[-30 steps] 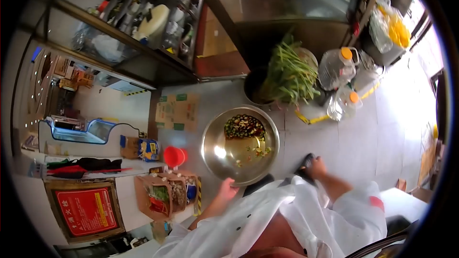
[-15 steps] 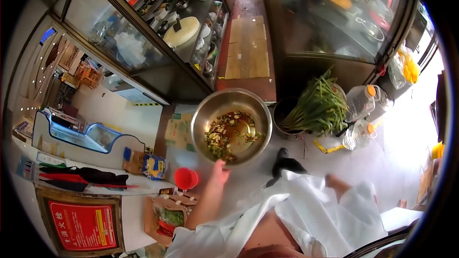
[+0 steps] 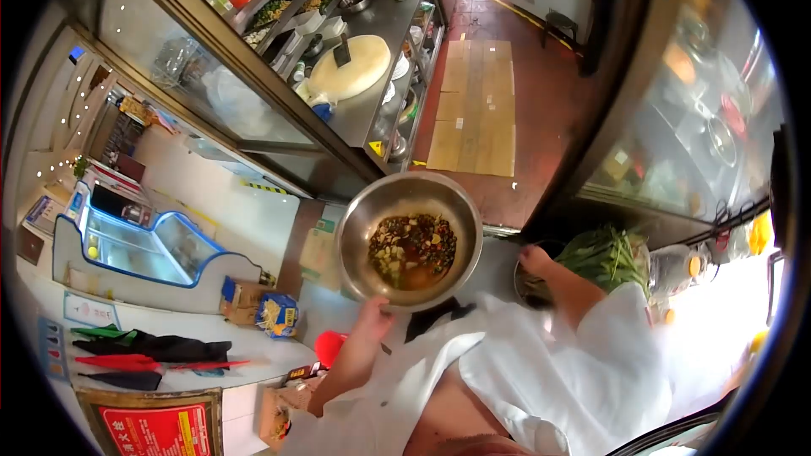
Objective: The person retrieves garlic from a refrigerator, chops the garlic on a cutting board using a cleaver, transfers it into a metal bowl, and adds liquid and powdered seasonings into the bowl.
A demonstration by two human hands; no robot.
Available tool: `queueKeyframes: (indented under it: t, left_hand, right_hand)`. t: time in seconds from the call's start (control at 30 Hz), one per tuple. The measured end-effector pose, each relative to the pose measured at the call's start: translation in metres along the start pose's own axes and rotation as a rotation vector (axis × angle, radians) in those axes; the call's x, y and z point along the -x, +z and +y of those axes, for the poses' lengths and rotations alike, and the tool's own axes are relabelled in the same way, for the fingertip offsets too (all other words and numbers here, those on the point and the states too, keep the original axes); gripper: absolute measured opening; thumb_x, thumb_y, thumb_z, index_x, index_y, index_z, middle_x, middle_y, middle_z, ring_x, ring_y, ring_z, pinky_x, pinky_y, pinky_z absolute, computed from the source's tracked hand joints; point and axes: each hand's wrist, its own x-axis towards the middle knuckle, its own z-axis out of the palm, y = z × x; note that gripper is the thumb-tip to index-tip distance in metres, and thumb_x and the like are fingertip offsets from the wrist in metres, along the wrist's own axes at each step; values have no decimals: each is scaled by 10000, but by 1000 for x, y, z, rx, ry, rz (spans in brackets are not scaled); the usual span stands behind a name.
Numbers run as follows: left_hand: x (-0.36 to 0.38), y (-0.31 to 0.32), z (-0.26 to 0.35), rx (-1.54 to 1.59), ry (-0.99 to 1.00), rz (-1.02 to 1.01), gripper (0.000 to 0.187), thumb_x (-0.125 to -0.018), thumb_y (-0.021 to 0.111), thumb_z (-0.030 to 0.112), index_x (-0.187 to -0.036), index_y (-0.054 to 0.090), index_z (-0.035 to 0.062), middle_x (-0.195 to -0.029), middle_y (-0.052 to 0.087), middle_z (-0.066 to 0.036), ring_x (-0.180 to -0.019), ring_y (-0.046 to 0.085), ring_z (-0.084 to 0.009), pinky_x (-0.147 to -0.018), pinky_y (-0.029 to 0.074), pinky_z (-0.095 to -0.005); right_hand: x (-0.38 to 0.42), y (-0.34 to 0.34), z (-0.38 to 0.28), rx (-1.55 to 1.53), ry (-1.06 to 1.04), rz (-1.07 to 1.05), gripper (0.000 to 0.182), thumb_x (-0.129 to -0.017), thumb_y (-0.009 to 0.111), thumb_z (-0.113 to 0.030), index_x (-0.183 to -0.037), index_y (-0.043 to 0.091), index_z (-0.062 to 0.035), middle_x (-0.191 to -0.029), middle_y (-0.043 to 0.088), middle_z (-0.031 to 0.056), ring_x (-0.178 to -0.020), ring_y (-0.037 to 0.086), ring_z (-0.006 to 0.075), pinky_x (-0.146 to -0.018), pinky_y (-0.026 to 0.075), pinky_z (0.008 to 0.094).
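Note:
A large steel bowl point(image 3: 351, 228) is in front of me at the middle of the view. Chopped green, pale and red pieces point(image 3: 414, 245) lie in it with a brownish liquid. My left hand point(image 3: 374, 319) grips the bowl's near rim, its fingers partly hidden by the metal. My right hand point(image 3: 536, 260) is apart from the bowl, out to its right, with its fingers curled in and nothing seen in them. Beneath and beside that hand is a dark bucket point(image 3: 530, 291), with long green leafy vegetables point(image 3: 606, 260) next to it.
Ahead is a doorway with flattened cardboard point(image 3: 473, 110) on a red floor. To its left a steel counter point(image 3: 355, 118) bears a round chopping board point(image 3: 351, 67) and a cleaver point(image 3: 341, 51). Glass partitions point(image 3: 676, 118) flank the doorway. A red bucket point(image 3: 330, 348) stands near my left arm.
I have moved forward and turned towards the doorway, carrying the bowl. My right hand and forearm have swung into view on the right. The bowl's contents have shifted.

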Motion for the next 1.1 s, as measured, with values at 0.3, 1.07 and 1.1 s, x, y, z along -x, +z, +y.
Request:
queueKeyframes:
  t: [0.3,1.07,1.1]
  left_hand:
    - [-218,213,141,52,-43,-215,169,-904,586,31,-1070,581,62,-1019,632,-68,-890,658,-227,-718,581,-375]
    - [-698,763,459,-213,394,-411,350,-885,505,44,-1137,595,-183,-1199,678,-315,-1214,635,-549,-872,670,-419]
    - [-719,775,467,-189,384,-368,363,-885,503,50,-1139,606,-188,-1197,679,-318,-1224,629,-559,-839,682,-365]
  right_hand:
    - [-169,-87,-104,-371,122,181,329,-983,654,-299,-1059,713,16,-997,755,205,-937,734,362,-829,570,462]
    - [-603,-364,71,86,312,256,282,-957,650,-303,-979,731,-33,-908,753,223,-879,744,396,-786,592,494]
    - [-644,-426,48,-37,274,361,284,-975,655,-289,-1036,733,-23,-890,752,220,-847,742,399,-758,590,481]
